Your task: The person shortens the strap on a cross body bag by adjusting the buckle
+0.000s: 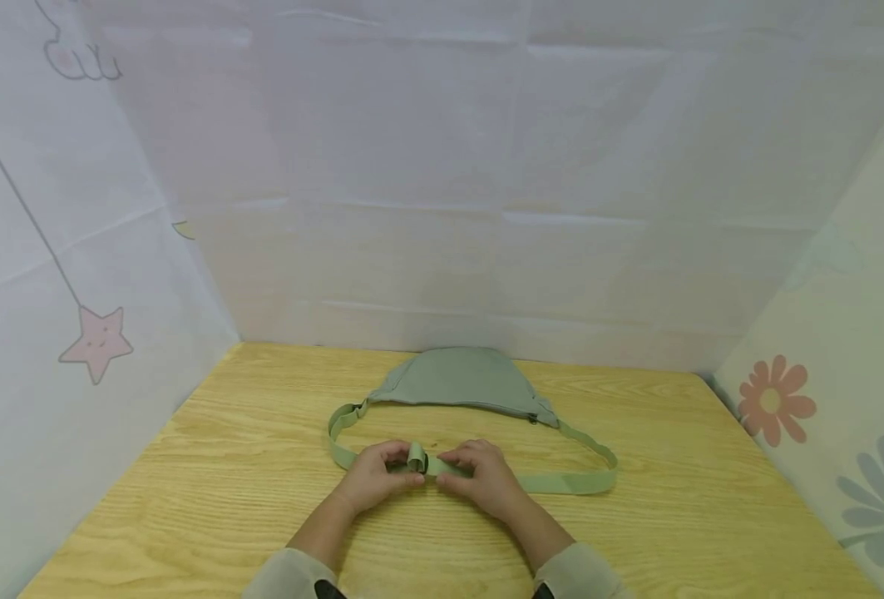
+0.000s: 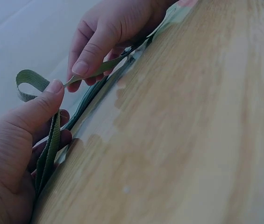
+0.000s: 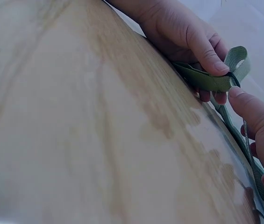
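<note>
A grey-green waist bag [image 1: 456, 378] lies at the back of the table, its light green webbing strap [image 1: 576, 482] looped toward me. My left hand [image 1: 374, 478] pinches the strap beside a dark buckle [image 1: 425, 464], where a small loop of webbing [image 1: 416, 456] stands up. Just right of the buckle, my right hand [image 1: 486, 478] pinches the strap between thumb and fingers. In the left wrist view the webbing loop [image 2: 31, 83] rises above the left thumb. The right wrist view shows the buckle partly hidden between both thumbs.
The wooden table [image 1: 209, 499] carries the bag and strap. A pale cloth wall [image 1: 442, 166] rises behind it, with printed cloth on the left and right sides. A second dark strap fitting [image 1: 357, 408] sits near the bag's left end.
</note>
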`<state>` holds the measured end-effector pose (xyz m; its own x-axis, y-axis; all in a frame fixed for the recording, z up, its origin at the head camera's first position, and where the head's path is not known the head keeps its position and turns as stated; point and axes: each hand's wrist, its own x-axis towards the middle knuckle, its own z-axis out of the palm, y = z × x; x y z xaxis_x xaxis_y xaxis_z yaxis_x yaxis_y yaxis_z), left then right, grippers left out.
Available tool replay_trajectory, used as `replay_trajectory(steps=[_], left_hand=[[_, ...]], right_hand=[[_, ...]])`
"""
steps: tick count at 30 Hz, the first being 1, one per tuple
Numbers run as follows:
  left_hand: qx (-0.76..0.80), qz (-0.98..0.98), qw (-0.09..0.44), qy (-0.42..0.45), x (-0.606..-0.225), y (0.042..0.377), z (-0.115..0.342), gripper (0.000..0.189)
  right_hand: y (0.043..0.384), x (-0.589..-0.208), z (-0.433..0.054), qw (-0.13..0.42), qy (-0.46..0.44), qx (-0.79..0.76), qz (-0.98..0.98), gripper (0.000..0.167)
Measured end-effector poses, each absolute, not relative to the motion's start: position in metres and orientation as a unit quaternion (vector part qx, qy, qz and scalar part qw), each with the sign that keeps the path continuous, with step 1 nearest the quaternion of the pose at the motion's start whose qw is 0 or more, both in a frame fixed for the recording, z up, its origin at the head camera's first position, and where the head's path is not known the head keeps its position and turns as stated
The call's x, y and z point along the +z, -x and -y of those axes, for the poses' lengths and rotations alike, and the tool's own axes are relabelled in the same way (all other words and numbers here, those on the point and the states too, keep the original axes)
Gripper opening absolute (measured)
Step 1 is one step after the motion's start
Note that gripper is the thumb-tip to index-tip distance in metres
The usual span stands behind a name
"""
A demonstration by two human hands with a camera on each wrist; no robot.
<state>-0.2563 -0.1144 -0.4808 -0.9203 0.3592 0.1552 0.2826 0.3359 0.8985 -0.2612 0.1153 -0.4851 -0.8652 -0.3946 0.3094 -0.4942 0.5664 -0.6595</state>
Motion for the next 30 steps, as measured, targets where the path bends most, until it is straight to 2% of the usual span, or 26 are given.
replay_trajectory(steps=[6, 17, 25, 30], left_hand=[[0.526, -0.824, 0.032, -0.205, -0.483, 0.257, 0.115, 0.033], [0.484, -0.851, 0.012, -0.203, -0.482, 0.257, 0.115, 0.037], [0.329, -0.91, -0.101, -0.231, -0.484, 0.254, 0.118, 0.031], [0.337, -0.906, -0.118, -0.226, -0.485, 0.253, 0.117, 0.028]], right_hand=[[0.26, -0.484, -0.108, 0.075, -0.26, 0.393, 0.879, 0.032], [0.258, -0.479, -0.103, 0.057, -0.264, 0.406, 0.873, 0.034], [0.258, -0.479, -0.104, 0.014, -0.252, 0.435, 0.864, 0.036], [0.257, -0.479, -0.104, -0.005, -0.24, 0.445, 0.863, 0.037]])
